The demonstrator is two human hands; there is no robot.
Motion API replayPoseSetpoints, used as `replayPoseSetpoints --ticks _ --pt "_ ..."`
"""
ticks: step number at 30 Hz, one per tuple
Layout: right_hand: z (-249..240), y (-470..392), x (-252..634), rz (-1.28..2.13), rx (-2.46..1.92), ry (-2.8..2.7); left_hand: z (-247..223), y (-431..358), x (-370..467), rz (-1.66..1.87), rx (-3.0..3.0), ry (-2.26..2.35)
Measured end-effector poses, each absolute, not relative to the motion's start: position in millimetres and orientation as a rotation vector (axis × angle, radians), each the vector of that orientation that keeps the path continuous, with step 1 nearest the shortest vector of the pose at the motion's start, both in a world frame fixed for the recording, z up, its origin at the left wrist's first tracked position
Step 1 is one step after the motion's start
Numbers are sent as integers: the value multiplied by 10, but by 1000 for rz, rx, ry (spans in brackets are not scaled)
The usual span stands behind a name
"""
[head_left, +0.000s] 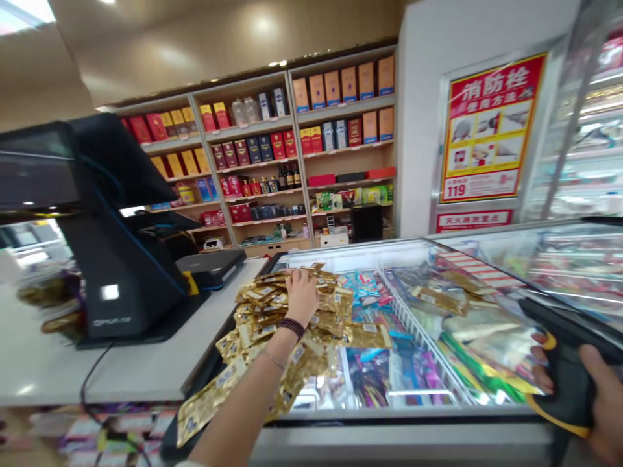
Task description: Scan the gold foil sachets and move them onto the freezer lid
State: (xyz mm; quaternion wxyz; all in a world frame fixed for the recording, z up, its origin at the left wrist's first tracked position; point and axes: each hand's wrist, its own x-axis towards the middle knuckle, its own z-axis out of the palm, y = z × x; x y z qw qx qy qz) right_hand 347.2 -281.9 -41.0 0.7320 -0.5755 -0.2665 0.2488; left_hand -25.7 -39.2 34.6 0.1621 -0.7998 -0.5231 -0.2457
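Observation:
A heap of shiny gold foil packets (272, 305) lies on the glass top of a display freezer (389, 418). My left hand (302, 297), with a dark bead bracelet at the wrist, reaches over the heap. Its fingers curl down onto the gold packets, and the fingertips are partly hidden among them. At the right edge, my right hand (605, 395) is wrapped around the handle of a black and yellow handheld barcode scanner (569, 370). The scanner is over the freezer's front right part.
On the left counter (189, 344) stands a black checkout terminal (126, 272) with a cable. Colourful packs and a white wire divider (413, 331) show under the glass. Shelves of boxes (253, 152) line the back wall, beside a red fire-hydrant sign (494, 130).

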Motion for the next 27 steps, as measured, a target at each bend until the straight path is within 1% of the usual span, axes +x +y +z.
replayPoseSetpoints --ticks 3,6,8,9,13,17,19,22,27 --pt "-292 -2944 3525 673 -1088 -372 362 -313 394 -814 -2470 -1343" --pt "-305 -2988 3563 654 -1004 -353 256 -252 1262 -1077 -2840 -1170" --pt "-350 -2986 3568 655 -970 -371 134 -236 1841 -1333 -3089 -1169" --pt "-374 -2980 3567 656 -960 -379 70 -236 2098 -1325 -3175 -1238" --pt "-435 -2945 3555 614 -935 -364 -105 -260 2760 -1003 -3294 -1439" --pt "-430 -2921 3530 569 -902 -347 -117 -286 2866 -467 -3230 -1572" --pt "-417 -2920 3517 583 -892 -345 -126 -300 2809 -353 -3116 -1600" --pt "-400 -2928 3500 588 -881 -346 -195 -324 2695 -522 -3021 -1603" --pt "-361 -2933 3469 594 -864 -349 -353 -372 2533 -1228 -3376 -1583"
